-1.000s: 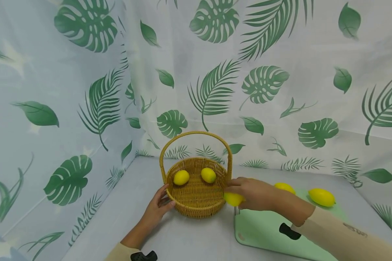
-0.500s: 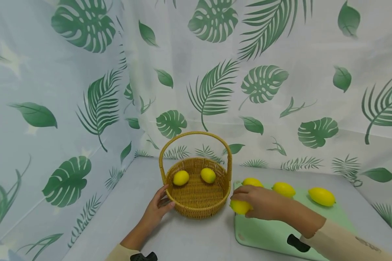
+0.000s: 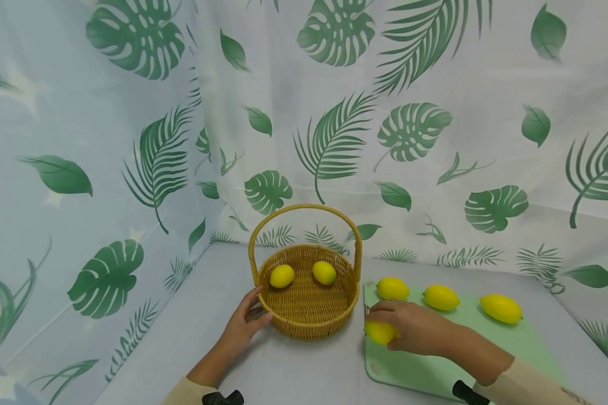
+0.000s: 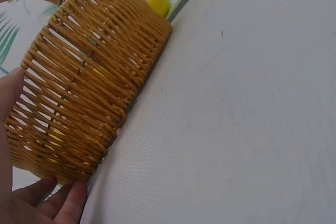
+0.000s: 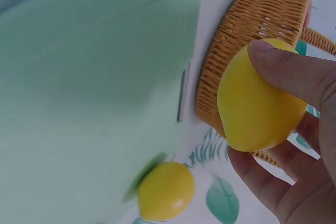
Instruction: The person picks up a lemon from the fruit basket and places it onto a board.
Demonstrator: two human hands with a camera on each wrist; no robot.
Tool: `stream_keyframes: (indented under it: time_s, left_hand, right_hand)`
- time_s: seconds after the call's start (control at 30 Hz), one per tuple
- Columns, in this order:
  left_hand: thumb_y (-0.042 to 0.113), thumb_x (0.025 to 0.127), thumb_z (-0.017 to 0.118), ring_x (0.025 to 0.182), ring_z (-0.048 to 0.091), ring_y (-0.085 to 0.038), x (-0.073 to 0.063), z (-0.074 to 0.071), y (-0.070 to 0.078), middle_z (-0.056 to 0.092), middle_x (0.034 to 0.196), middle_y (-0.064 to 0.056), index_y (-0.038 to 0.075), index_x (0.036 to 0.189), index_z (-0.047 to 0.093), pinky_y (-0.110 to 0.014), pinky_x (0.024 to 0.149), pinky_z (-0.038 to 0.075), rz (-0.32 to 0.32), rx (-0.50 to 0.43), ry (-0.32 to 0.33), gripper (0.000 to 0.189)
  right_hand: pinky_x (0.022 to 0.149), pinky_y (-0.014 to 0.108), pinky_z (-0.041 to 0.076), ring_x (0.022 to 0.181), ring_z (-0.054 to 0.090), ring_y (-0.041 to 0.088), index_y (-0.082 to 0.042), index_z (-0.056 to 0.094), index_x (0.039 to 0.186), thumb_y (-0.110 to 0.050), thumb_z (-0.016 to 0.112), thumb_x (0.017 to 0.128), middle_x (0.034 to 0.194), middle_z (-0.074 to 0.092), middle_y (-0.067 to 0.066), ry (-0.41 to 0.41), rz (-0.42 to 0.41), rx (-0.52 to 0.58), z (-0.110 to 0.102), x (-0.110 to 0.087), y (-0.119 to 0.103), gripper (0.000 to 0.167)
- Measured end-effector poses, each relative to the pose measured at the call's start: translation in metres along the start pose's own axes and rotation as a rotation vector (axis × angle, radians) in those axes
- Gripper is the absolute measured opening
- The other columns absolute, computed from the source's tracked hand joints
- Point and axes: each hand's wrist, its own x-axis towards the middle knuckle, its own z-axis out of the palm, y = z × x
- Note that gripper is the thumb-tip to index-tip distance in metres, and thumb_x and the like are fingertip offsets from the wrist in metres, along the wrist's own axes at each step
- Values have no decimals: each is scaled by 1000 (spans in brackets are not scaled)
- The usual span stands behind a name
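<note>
My right hand [image 3: 423, 329] grips a yellow lemon [image 3: 381, 332] over the left edge of the green cutting board [image 3: 410, 365]. In the right wrist view the thumb lies on one side of the held lemon [image 5: 262, 98] and the fingers curl round the other. Left of the board stands a round wicker basket [image 3: 309, 331] with a tall arched handle. Inside it lie a lemon [image 3: 282, 276] on the left and another lemon [image 3: 324, 273] towards the back. My left hand [image 3: 243, 323] holds the basket's left side, thumb and fingers spread along its woven wall [image 4: 94, 82].
Along the board's back lie three more lemons: a left one [image 3: 392, 288], a middle one [image 3: 441, 297] and a right one [image 3: 501, 309]. Leaf-printed curtains [image 3: 334, 129] hang behind and to the left of the white table [image 3: 304, 371].
My right hand has moved right and nearer, away from the basket, still holding the lemon. The board's back-left lemon has come into view. The left hand and basket stay put.
</note>
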Motion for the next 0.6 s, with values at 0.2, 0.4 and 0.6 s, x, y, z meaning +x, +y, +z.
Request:
stream_keyframes:
  time_s: [0.2, 0.4, 0.6]
  left_hand:
    - [19, 91, 72, 128, 45, -37, -3, 1, 9, 34, 151, -20, 20, 153, 32, -50, 95, 46, -14, -4, 0, 74]
    - [18, 91, 72, 129, 43, -42, -7, 2, 24, 32, 150, -25, 13, 153, 30, -49, 96, 46, -19, -10, -22, 76]
    - [21, 91, 72, 129, 44, -38, -3, 2, 8, 33, 151, -20, 22, 153, 31, -48, 97, 45, -19, 7, 0, 74]
  right_hand:
    - [91, 40, 51, 108, 57, 18, -22, 64, 126, -16, 84, 76, 126, 56, -7, 19, -4, 14, 3, -6, 4, 55]
    - [91, 42, 50, 108, 57, 19, -21, 64, 125, -16, 84, 76, 126, 56, -6, 21, 40, 31, 5, -13, 9, 54]
    - [91, 43, 50, 106, 58, 19, -24, 64, 126, -17, 84, 76, 126, 57, -5, 42, 50, 33, 9, -20, 14, 54]
